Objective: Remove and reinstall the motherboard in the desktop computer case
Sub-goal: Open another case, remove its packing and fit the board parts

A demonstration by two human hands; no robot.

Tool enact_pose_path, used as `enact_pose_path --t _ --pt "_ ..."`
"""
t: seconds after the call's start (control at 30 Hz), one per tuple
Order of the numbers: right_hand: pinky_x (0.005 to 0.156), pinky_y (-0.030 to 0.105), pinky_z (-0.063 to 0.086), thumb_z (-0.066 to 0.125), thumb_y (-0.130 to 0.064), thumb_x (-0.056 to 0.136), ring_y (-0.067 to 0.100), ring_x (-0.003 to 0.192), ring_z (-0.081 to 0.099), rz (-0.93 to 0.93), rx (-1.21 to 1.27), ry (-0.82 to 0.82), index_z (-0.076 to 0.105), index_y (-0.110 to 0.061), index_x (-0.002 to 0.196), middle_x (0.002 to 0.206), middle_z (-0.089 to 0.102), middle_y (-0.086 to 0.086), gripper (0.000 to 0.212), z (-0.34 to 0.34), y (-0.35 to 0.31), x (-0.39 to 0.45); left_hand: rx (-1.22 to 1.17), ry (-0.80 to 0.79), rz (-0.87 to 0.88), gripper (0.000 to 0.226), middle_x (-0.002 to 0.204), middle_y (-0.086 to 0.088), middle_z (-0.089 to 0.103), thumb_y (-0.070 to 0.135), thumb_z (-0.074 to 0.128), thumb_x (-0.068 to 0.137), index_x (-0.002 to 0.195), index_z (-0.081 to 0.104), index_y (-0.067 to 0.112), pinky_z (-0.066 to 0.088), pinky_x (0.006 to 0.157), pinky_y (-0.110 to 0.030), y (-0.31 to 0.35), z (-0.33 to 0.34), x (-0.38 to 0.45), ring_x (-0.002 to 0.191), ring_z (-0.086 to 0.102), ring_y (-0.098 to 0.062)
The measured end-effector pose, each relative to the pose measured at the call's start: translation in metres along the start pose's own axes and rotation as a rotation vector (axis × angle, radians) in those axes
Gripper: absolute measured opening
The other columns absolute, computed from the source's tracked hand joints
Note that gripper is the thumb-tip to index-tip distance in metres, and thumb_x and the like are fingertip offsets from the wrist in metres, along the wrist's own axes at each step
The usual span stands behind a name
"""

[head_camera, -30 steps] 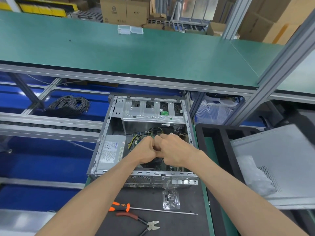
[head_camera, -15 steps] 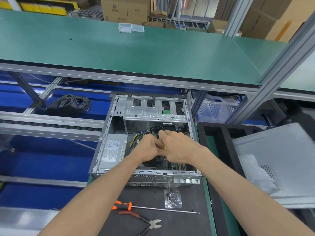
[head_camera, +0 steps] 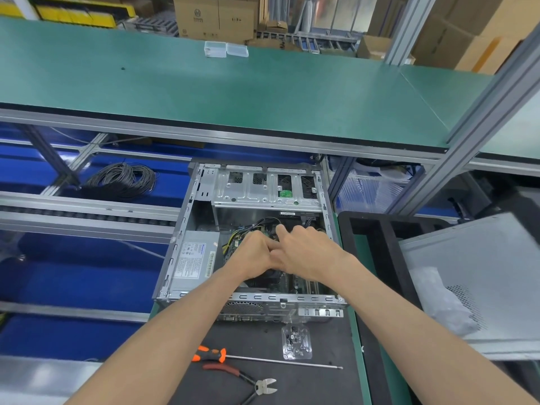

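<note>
The desktop computer case (head_camera: 251,247) lies open at the centre of the frame on the dark mat of the table (head_camera: 306,381), and the motherboard (head_camera: 280,280) sits flat on its floor, mostly hidden beneath the two hands. The left hand (head_camera: 252,254) is curled into a loose fist and the right hand (head_camera: 304,254) presses against it, fingers bent down among the cables (head_camera: 248,229); whether either grips a connector cannot be told. The board is judged light but stiff and fragile, with pins and solder that dislike flexing, so it is best lifted by its bare edges, level, once cables and screws are free. A screwdriver (head_camera: 263,358) and cutters (head_camera: 245,378) lie below the case.
</note>
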State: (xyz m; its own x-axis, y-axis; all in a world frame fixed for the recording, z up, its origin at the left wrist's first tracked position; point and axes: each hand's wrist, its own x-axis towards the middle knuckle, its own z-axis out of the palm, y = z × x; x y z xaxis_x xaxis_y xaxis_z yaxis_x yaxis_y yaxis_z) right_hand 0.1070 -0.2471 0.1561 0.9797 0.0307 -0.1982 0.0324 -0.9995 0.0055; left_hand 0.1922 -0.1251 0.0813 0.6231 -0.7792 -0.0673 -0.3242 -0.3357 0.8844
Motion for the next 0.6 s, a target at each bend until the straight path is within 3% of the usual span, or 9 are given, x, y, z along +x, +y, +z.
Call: enact_pose_path --t 0.1,0.2,0.3,0.37,0.43,0.5,0.57,0.6 --pt "0.069 0.039 0.036 0.044 -0.030 0.104 0.037 0.095 0.059 -0.049 -0.088 -0.031 0.051 -0.009 0.120 0.110 0.056 0.014 0.027 0.0027 -0.0009 0.0025 -0.029 -0.029 0.016 0.038 0.052 0.013 0.064 0.010 0.082 0.070 0.059 0.073 0.046 0.032 0.049 -0.010 -0.0032 0.0006 -0.0003 0.045 0.036 0.000" --pt "0.069 0.036 0.033 0.054 -0.013 0.093 0.029 0.084 0.055 -0.101 0.046 -0.038 0.047 -0.010 0.113 0.097 0.050 0.006 0.021 -0.0021 0.0027 0.0002 -0.075 -0.121 -0.012 0.014 0.065 -0.008 0.068 0.023 0.077 0.079 0.067 0.075 0.028 0.042 0.060 -0.026 -0.0023 -0.0002 -0.0018 0.057 0.048 -0.011" --pt "0.066 0.034 0.033 0.060 -0.011 0.086 0.022 0.077 0.047 -0.122 0.102 -0.036 0.044 -0.015 0.107 0.094 0.042 0.000 0.027 -0.0049 0.0054 -0.0044 -0.075 -0.082 -0.033 0.014 0.064 -0.005 0.071 0.020 0.079 0.077 0.064 0.077 0.026 0.045 0.059 -0.018 -0.0005 -0.0010 -0.0015 0.055 0.056 -0.007" --pt "0.063 0.036 0.036 0.059 -0.023 0.091 0.028 0.080 0.056 -0.064 0.111 -0.001 0.040 -0.017 0.107 0.093 0.046 0.002 0.026 -0.0023 0.0051 -0.0053 -0.071 -0.044 -0.052 0.011 0.065 -0.006 0.072 0.013 0.081 0.072 0.071 0.081 0.024 0.044 0.057 -0.015 -0.0014 -0.0010 0.0000 0.054 0.057 -0.004" --pt "0.062 0.038 0.038 0.051 -0.035 0.099 0.036 0.086 0.061 0.019 0.050 0.033 0.043 -0.013 0.113 0.093 0.054 0.008 0.028 0.0002 0.0037 -0.0037 -0.055 -0.006 -0.057 0.031 0.065 0.002 0.074 0.013 0.081 0.066 0.072 0.079 0.044 0.043 0.056 -0.011 -0.0008 -0.0019 -0.0003 0.052 0.055 0.000" --pt "0.063 0.039 0.039 0.046 -0.034 0.102 0.038 0.092 0.061 0.043 -0.001 0.019 0.048 -0.008 0.119 0.099 0.058 0.013 0.032 0.0016 0.0009 -0.0016 -0.028 -0.006 -0.030 0.040 0.062 0.012 0.072 0.015 0.084 0.066 0.065 0.073 0.053 0.040 0.055 -0.008 -0.0029 -0.0008 0.0002 0.049 0.053 0.004" --pt "0.071 0.045 0.044 0.051 -0.023 0.099 0.032 0.086 0.057 -0.018 0.049 -0.009 0.049 -0.009 0.119 0.096 0.054 0.010 0.024 -0.0002 -0.0027 -0.0016 -0.023 -0.042 -0.017 0.024 0.057 0.012 0.067 0.019 0.082 0.068 0.061 0.074 0.041 0.039 0.053 -0.014 -0.0030 -0.0005 0.0002 0.050 0.049 0.000" --pt "0.079 0.047 0.045 0.054 -0.017 0.096 0.026 0.080 0.051 -0.065 0.065 -0.025 0.049 -0.011 0.118 0.093 0.049 0.005 0.023 -0.0009 -0.0031 -0.0019 -0.024 -0.070 -0.025 0.012 0.057 0.002 0.067 0.021 0.080 0.070 0.062 0.075 0.027 0.040 0.053 -0.023 -0.0026 -0.0005 -0.0009 0.053 0.049 -0.006"
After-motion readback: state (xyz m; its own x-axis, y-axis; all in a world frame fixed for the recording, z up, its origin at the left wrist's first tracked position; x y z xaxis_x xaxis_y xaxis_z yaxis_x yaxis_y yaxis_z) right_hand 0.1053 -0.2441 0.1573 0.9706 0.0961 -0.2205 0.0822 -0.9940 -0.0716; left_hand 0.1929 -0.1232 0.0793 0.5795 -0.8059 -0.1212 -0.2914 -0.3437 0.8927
